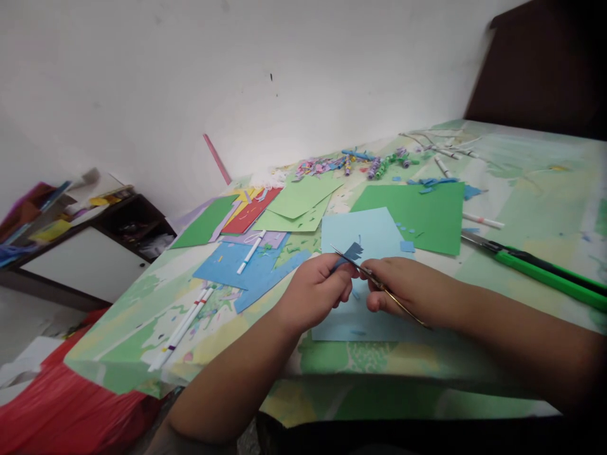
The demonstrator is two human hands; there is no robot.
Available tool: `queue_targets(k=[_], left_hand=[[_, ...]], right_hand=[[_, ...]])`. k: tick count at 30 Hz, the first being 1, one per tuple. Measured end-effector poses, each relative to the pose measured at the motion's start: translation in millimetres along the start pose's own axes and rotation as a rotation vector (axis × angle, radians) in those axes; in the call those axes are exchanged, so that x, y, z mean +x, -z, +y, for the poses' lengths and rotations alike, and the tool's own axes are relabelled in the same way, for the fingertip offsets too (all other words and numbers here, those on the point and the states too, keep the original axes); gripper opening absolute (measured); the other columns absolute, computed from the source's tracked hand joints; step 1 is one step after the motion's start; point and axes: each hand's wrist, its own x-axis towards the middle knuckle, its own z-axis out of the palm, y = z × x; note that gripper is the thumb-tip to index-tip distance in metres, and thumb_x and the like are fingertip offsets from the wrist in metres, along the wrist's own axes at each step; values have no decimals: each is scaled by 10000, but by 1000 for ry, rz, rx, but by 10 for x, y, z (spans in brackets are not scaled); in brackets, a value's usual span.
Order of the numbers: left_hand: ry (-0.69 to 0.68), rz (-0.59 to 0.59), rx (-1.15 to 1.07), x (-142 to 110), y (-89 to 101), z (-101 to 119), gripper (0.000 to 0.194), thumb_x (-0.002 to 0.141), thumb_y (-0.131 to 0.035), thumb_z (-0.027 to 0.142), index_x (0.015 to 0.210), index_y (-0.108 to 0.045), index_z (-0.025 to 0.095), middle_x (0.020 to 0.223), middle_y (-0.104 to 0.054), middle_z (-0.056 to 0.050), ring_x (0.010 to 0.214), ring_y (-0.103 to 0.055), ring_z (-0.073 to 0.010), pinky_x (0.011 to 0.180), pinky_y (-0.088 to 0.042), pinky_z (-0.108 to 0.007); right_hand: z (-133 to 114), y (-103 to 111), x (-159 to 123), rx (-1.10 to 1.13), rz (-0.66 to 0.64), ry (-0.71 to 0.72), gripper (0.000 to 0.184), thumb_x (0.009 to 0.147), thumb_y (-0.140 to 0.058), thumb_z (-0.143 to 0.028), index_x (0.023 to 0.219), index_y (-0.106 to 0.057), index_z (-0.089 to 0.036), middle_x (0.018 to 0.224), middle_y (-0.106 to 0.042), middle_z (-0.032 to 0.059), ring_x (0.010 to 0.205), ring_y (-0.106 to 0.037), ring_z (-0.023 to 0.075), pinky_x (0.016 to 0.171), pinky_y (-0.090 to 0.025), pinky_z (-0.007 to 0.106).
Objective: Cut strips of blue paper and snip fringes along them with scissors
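Observation:
My left hand (318, 285) pinches a small dark blue piece of paper (351, 251) whose far edge looks notched. In my right hand (403, 287) is a thin metal tool that looks like small scissors (401, 305), its pointed end lying across the blue piece. Most of the tool's grip is hidden by my fingers. Both hands are close together above a light blue sheet (363, 230), on which small blue scraps lie. A blue square (406, 246) rests at that sheet's right edge.
A green box cutter (545, 272) lies at the right, near a green sheet (436, 215). White markers (184, 328), blue sheets (222, 265) and a red sheet (251, 212) are at the left. Curled paper pieces (374, 165) sit toward the wall. A low cabinet (90, 265) stands far left.

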Motion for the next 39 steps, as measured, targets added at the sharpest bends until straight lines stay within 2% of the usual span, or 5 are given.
queue_targets(k=[5,11,20,28,39], left_hand=[[82,-19,-145,12,5,9,185,759,-458,299,655,-521,159,435,-478,60,357,-392,-41,369,-304,-171],[154,-24,-230,32,5,12,102,714,-456,204,645,-511,153,500,-551,33,377,-468,-58,356,-365,-172],[72,103,-145,14,7,31,161,740,-437,218,611,-512,158,427,-447,70,353,-383,-39,355,-295,-167],[46,104,-44,-4,-22,-32,168,741,-441,223,597,-505,165,415,-424,71,382,-361,-44,395,-281,-183],[43,75,-116,-11,-13,-14,178,731,-457,217,568,-501,162,390,-397,78,374,-337,-39,383,-259,-177]], right_hand=[[18,-16,19,-47,33,-2,321,811,-411,-479,798,-483,-167,682,-574,57,623,-513,184,539,-338,262],[37,-20,25,-2,28,-47,325,816,-398,-463,857,-490,-153,743,-592,81,653,-526,189,558,-353,267],[0,-12,-4,70,-4,16,329,815,-402,-456,903,-488,-151,767,-562,71,659,-485,179,572,-360,277],[-20,-20,-24,126,7,32,331,833,-354,-468,857,-476,-161,751,-554,61,635,-474,167,558,-353,273],[-32,-57,1,61,13,19,307,822,-410,-417,899,-489,-131,733,-583,86,659,-522,196,589,-380,294]])
